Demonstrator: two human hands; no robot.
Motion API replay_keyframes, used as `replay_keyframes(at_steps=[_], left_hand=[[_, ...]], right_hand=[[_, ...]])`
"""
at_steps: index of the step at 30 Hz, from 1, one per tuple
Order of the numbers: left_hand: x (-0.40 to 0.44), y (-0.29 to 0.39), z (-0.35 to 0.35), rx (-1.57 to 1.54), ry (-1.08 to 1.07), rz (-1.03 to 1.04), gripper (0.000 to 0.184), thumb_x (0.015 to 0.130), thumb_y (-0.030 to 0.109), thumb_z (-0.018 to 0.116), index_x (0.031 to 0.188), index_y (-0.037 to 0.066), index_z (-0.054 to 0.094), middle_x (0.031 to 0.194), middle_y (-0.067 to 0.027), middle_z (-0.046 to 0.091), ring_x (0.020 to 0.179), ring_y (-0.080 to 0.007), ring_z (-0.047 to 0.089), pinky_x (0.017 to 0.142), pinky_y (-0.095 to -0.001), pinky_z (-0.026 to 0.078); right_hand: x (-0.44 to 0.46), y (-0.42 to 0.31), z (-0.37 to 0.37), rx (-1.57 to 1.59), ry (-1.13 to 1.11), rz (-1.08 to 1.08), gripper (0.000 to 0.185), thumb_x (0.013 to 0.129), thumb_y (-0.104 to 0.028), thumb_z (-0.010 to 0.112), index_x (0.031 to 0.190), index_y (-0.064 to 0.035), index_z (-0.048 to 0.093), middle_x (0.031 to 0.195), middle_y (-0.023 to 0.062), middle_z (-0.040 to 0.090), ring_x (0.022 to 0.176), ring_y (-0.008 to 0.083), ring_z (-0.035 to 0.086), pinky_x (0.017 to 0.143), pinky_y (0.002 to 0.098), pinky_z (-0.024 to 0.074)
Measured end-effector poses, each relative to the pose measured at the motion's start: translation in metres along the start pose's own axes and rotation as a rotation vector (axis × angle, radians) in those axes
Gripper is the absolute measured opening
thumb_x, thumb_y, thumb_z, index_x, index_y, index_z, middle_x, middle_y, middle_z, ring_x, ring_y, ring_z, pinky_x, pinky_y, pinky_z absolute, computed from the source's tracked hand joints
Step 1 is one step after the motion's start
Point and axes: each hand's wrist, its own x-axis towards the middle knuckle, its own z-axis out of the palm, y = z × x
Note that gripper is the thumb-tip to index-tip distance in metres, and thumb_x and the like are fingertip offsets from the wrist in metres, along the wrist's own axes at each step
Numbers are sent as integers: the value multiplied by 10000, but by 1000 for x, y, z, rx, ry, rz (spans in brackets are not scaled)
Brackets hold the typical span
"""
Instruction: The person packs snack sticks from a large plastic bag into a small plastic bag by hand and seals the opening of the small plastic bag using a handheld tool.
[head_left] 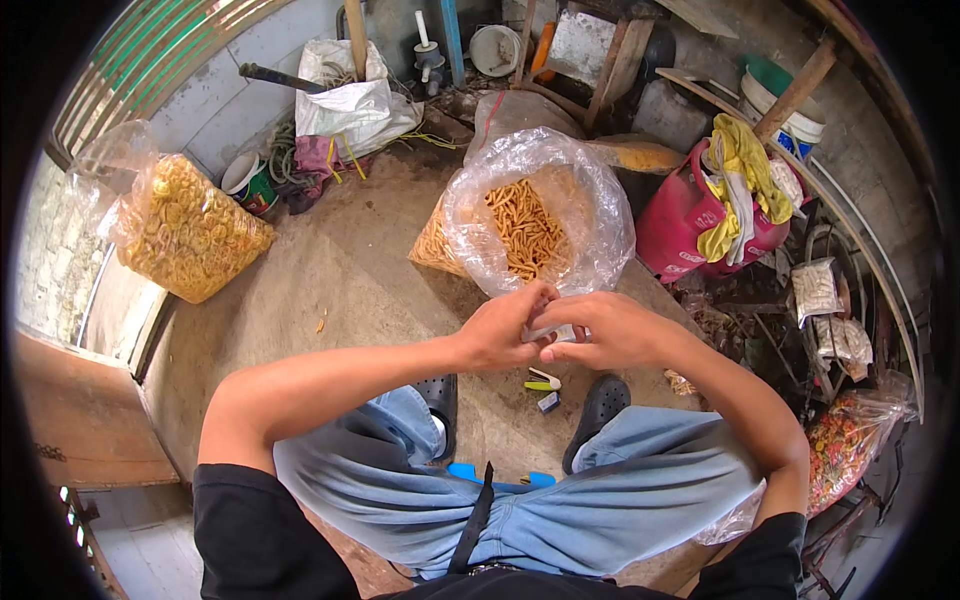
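Note:
My left hand and my right hand meet just in front of a large open clear plastic bag of brown stick-shaped snacks. My left fingers are closed around a small whitish piece, perhaps plastic. The curled fingers and thumb of my right hand are on the same piece; its shape is mostly hidden. Below the hands, on the floor between my feet, lie a green and white stapler and a small blue-grey box.
A filled bag of yellow ring snacks stands at left. A white sack leans at the back wall. Pink containers with yellow cloth stand right. A bag of colourful packets lies lower right. Blue seat parts show beneath me.

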Motion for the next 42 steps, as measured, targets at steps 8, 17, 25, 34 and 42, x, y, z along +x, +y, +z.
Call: replay_keyframes(at_steps=[8,17,25,34,42], left_hand=[[5,-3,1,-250,-28,-13,532,739,200,759,1148,46,456,894,-154,652,874,-273,670,766,-362,511],[2,-25,4,-45,-69,-82,398,736,277,772,962,27,560,795,-131,641,710,-275,632,651,-374,487],[3,-16,-6,-64,-265,-114,465,755,402,788,965,67,543,739,-95,608,646,-263,600,599,-368,457],[35,-23,-5,-31,-270,-87,600,698,507,786,972,38,531,746,-159,624,743,-390,631,635,-449,476],[48,-18,-6,-60,-240,-52,570,693,459,796,982,49,526,772,-153,630,749,-396,630,642,-464,478]], right_hand=[[-2,4,-3,-299,-131,125,335,887,-185,590,1221,-196,612,947,138,678,881,317,657,701,433,514],[2,11,0,71,3,3,231,974,-223,487,1125,-108,619,880,108,694,779,296,667,703,398,516],[66,156,9,-59,181,450,187,866,-177,559,905,-34,674,816,128,701,772,282,669,695,407,508],[137,270,87,-293,83,550,261,825,-209,604,1033,-68,677,1015,195,673,962,363,642,839,449,500],[182,263,118,28,198,638,598,830,-289,656,1340,-72,433,1177,226,613,1064,377,598,895,430,479]])
